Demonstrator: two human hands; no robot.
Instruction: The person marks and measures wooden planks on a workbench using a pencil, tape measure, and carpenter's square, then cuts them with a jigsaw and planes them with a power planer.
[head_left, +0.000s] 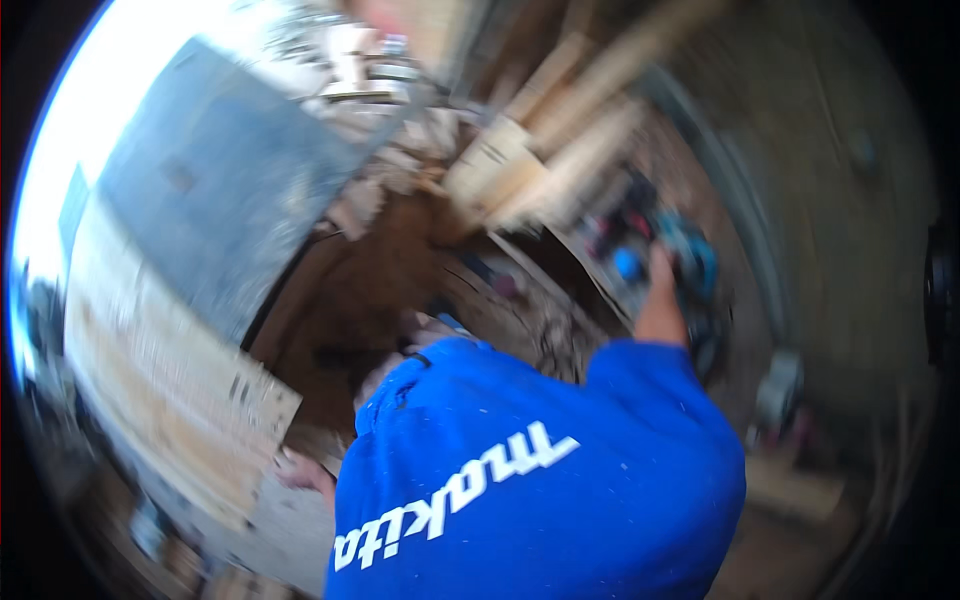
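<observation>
My right hand [660, 275] reaches out from a blue sleeve to a teal power tool [698, 255] at the right, its fingers at or on it; motion blur hides their grip. A blue round object [628, 264] lies just left of that tool. My left hand [305, 472] is low at the left, beside the edge of a pale plywood board [180, 370]; its fingers are smeared, so I cannot tell whether it grips the board. My blue jacket fills the lower middle.
A grey sheet [220, 180] lies beyond the plywood. Blurred timber planks [490, 170] and scrap offcuts [360, 80] are piled at the top. Brown floor [350, 270] shows in the middle. A curved grey strip runs along the right, with more wood below.
</observation>
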